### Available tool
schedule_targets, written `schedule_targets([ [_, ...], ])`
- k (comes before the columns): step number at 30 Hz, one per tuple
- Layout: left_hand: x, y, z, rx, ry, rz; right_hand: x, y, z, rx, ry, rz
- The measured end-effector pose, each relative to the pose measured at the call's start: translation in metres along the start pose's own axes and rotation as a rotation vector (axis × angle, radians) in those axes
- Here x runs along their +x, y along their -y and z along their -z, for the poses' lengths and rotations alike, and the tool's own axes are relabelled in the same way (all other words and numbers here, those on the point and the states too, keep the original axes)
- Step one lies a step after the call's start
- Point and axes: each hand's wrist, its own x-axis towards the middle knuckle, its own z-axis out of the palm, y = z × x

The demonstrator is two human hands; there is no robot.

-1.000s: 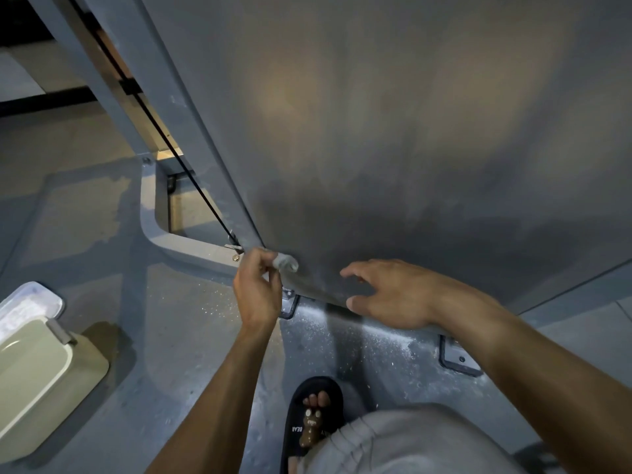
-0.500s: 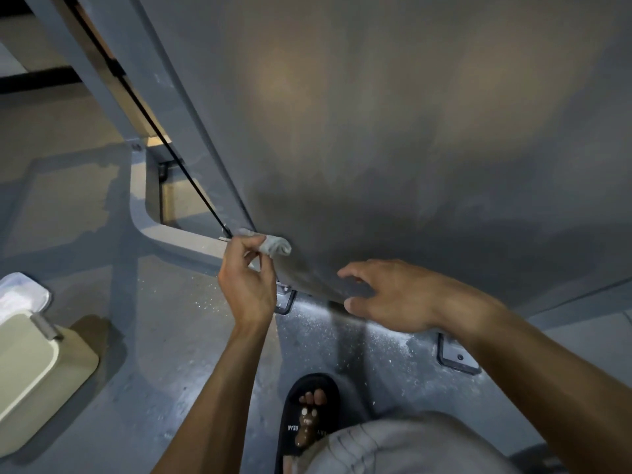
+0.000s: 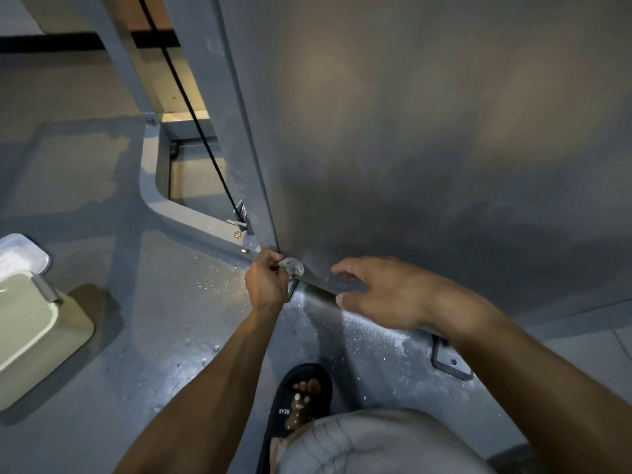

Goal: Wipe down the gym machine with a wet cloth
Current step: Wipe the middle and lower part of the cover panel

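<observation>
My left hand (image 3: 267, 281) grips the bunched cloth (image 3: 292, 266) at the machine panel's (image 3: 427, 148) lower left corner, right hand (image 3: 383, 295) spread loosely along its bottom edge.

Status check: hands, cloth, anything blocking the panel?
Left hand grips cloth at panel bottom corner. Right hand open on lower edge. Nothing blocking.

Cloth (image 3: 292, 266) mostly hidden inside left hand (image 3: 266, 285), only a small wad shows. Bin (image 3: 41, 336) cut off by left edge. Panel (image 3: 444, 148) runs past top and right edges. Floor bracket (image 3: 450, 362) partly behind right forearm. Sandal (image 3: 301, 401) heel hidden by knee.
</observation>
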Motion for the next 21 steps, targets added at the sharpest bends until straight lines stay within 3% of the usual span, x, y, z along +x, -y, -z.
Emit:
schedule_targets([
  [7,0.003,-0.053,0.052,-0.248,-0.081,-0.19,-0.01,0.016,-0.006,-0.049,-0.011,0.032],
  [16,0.007,-0.076,0.074,-0.198,-0.041,-0.272,-0.023,-0.015,0.003,-0.134,-0.013,-0.042],
  [21,0.012,-0.067,0.065,-0.158,-0.049,-0.316,0.0,-0.025,-0.025,-0.09,-0.071,0.041],
])
